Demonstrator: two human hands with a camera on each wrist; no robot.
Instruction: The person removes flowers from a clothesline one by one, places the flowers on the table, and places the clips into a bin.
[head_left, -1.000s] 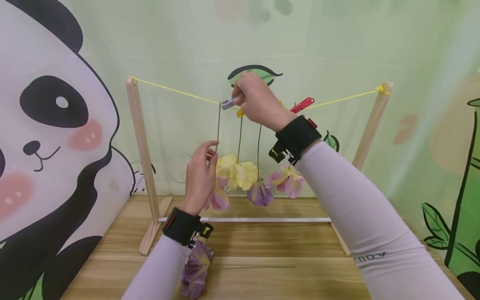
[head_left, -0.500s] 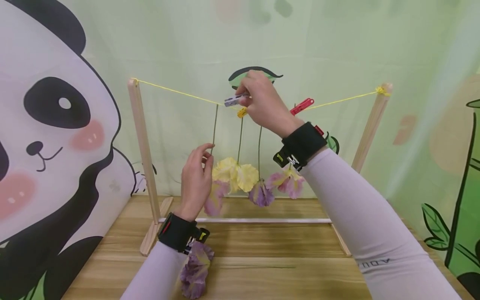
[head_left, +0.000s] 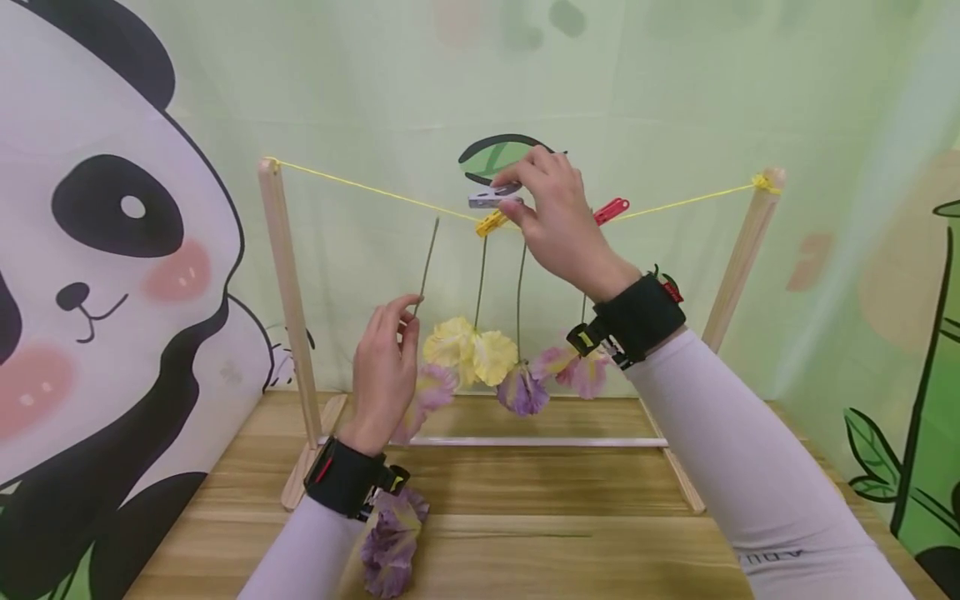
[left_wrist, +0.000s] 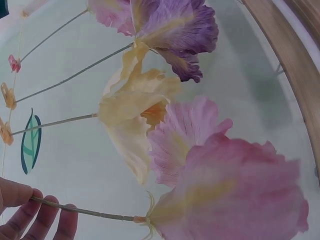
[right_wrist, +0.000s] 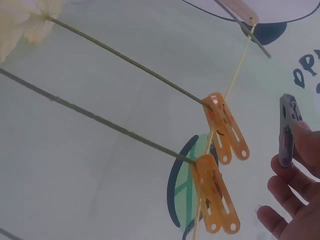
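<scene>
Pinching the slim green stem (left_wrist: 90,212) of a pink-and-yellow artificial iris (left_wrist: 230,195), the left hand (head_left: 384,367) has thumb against fingers, the remaining fingers bent near the stem. The stem slants upward from the grip, its free tip showing just below the sagging yellow cord (head_left: 360,185) in the head view; the bloom hangs below, partly behind the hand.

The right hand (head_left: 558,221) pinches a gray clothespin (right_wrist: 286,130) between thumb and index finger, its other fingers spread apart. In the head view the clothespin is just above one of two orange-yellow clothespins (right_wrist: 227,122) on the cord. Those two hold a yellow iris (head_left: 492,357) and a purple iris (head_left: 522,392) by their stems. Farther right, a red clothespin (head_left: 612,210) holds another pink iris (head_left: 587,377), partly covered by the right wrist's black strap (head_left: 641,319).

The cord runs between two wooden posts (head_left: 288,300), joined low down by a white rod (head_left: 540,442). On the wood-grain table (head_left: 562,492) near the left forearm lies a loose purple iris (head_left: 393,542). Behind stands a green backdrop (head_left: 337,75) printed with a panda (head_left: 153,296).
</scene>
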